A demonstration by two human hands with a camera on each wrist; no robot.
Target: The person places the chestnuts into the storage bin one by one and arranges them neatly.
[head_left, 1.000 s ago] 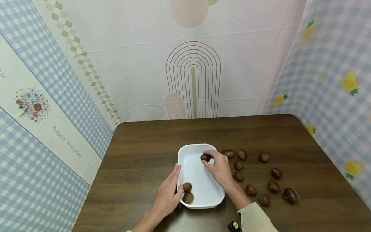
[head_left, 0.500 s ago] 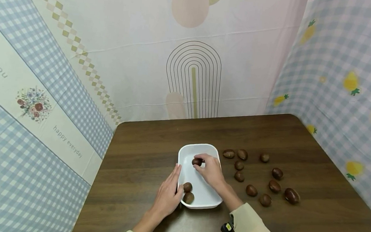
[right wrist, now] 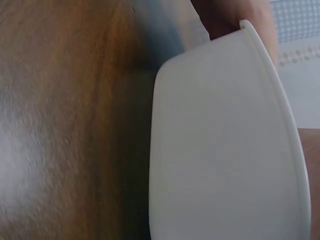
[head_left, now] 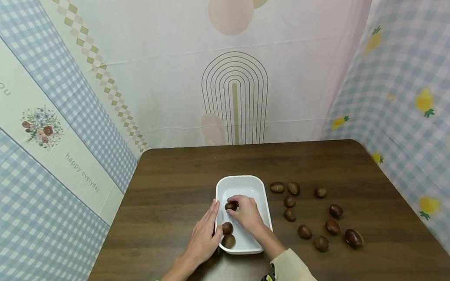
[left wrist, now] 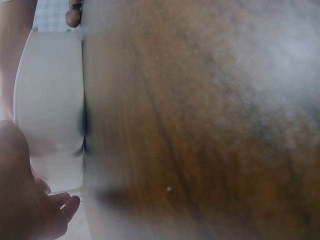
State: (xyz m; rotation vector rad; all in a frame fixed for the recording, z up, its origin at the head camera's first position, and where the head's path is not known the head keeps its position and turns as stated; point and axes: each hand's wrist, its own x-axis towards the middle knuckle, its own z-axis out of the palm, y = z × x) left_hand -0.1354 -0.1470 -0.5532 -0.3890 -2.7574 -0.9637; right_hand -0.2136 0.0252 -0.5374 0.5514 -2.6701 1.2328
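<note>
A white rectangular tray [head_left: 241, 248] stands on the wooden table. My left hand [head_left: 202, 234] holds its left wall, fingers along the outside and thumb over the rim; the left wrist view also shows this hand [left wrist: 30, 195] against the tray [left wrist: 55, 95]. Between thumb and fingers, my right hand [head_left: 246, 214] pinches a brown chestnut [head_left: 231, 206] low inside the tray, towards its left wall. Just nearer to me, two round chestnuts lie in the near left corner, one [head_left: 227, 228] behind the other [head_left: 228, 241]. In the right wrist view the tray's side [right wrist: 220, 140] hides the held chestnut.
Several more chestnuts lie scattered over the table right of the tray, among them a large dark one [head_left: 353, 238] and a long one [head_left: 277, 187]. The table [head_left: 175, 176] ends at a cloth-covered wall behind and at checked cloths on both sides.
My right hand has moved left and towards me inside the tray, carrying the pinched chestnut from the far right side to the left wall. The left hand has stayed on the tray.
</note>
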